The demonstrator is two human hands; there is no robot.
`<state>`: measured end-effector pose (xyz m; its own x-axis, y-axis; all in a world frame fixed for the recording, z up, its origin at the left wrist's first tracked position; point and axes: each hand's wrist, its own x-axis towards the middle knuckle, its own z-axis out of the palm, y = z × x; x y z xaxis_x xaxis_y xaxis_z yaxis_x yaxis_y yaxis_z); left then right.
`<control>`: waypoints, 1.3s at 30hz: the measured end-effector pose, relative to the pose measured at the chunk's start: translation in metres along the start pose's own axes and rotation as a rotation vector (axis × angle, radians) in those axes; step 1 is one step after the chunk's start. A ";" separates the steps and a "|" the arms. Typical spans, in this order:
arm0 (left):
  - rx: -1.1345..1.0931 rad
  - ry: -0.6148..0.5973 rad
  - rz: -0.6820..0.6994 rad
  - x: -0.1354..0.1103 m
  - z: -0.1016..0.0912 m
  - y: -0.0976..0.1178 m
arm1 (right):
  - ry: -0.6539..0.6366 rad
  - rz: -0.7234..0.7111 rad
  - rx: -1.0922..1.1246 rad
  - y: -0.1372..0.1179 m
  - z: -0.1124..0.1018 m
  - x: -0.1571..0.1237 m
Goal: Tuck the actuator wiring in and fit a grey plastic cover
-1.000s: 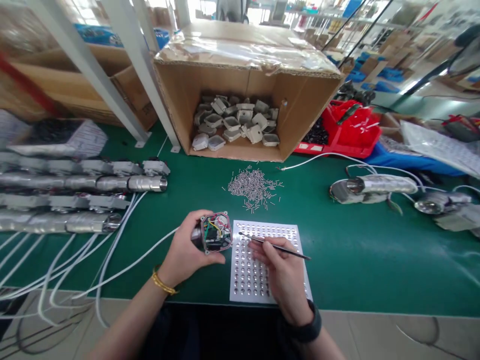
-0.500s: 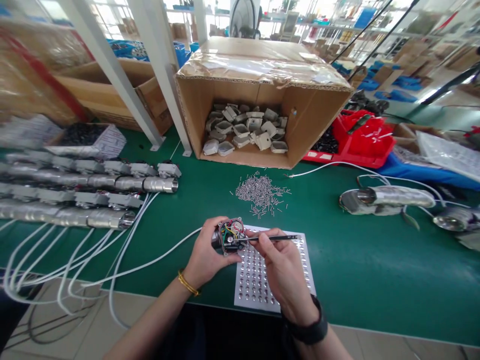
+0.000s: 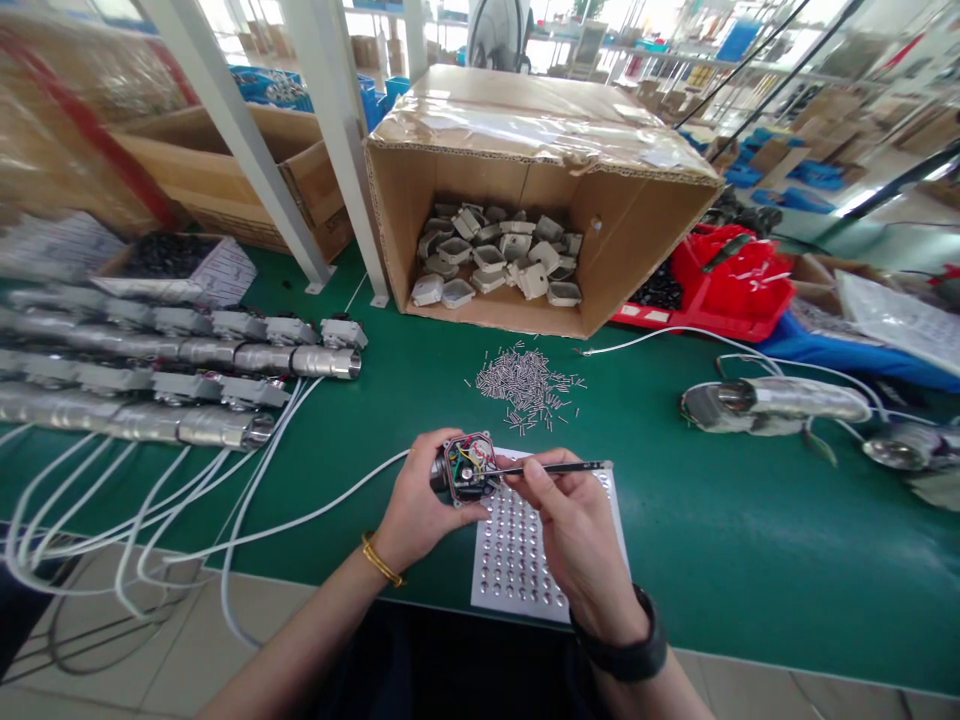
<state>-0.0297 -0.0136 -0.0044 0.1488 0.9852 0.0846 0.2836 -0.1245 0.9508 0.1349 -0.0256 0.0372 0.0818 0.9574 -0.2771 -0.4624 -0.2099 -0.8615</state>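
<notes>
My left hand (image 3: 424,495) grips a small open device housing (image 3: 469,468) with red, yellow and green wires inside, its open face turned up toward me. A white cable (image 3: 337,507) runs left from that hand. Pinched in my right hand (image 3: 581,520) is a pair of black tweezers (image 3: 559,467), whose thin tips reach into the housing over the wires. Just what the tips touch is too small to tell. Under my right hand lies a white sheet (image 3: 517,600) with rows of shiny round pieces, partly covered by the hand.
Beyond my hands lies a pile of small metal pins (image 3: 525,385). A cardboard box (image 3: 645,230) on its side holds grey covers (image 3: 517,245). Rows of metal valve bodies (image 3: 202,425) with cables stand left. Another metal assembly (image 3: 780,400) and a red bin (image 3: 735,290) are right.
The view has shifted slightly, so the scene sits a little further right. The tweezers' rear end is tilted up a bit more. Both hands keep their grips.
</notes>
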 end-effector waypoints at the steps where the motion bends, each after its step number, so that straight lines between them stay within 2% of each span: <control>1: -0.002 -0.001 -0.001 0.000 0.000 0.000 | 0.002 0.000 -0.006 0.000 0.000 0.000; 15: 0.023 0.014 0.016 -0.001 0.001 -0.008 | -0.011 -0.018 -0.074 -0.002 0.001 0.004; 35: -0.006 0.012 0.004 -0.002 0.002 -0.006 | -0.064 0.003 -0.102 -0.006 -0.002 0.009; 39: -0.084 0.036 0.063 -0.004 0.001 -0.004 | -0.067 -0.006 -0.137 -0.007 -0.001 0.009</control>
<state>-0.0303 -0.0177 -0.0086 0.1294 0.9795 0.1544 0.1941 -0.1777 0.9648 0.1396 -0.0159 0.0406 0.0231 0.9688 -0.2468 -0.3368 -0.2249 -0.9143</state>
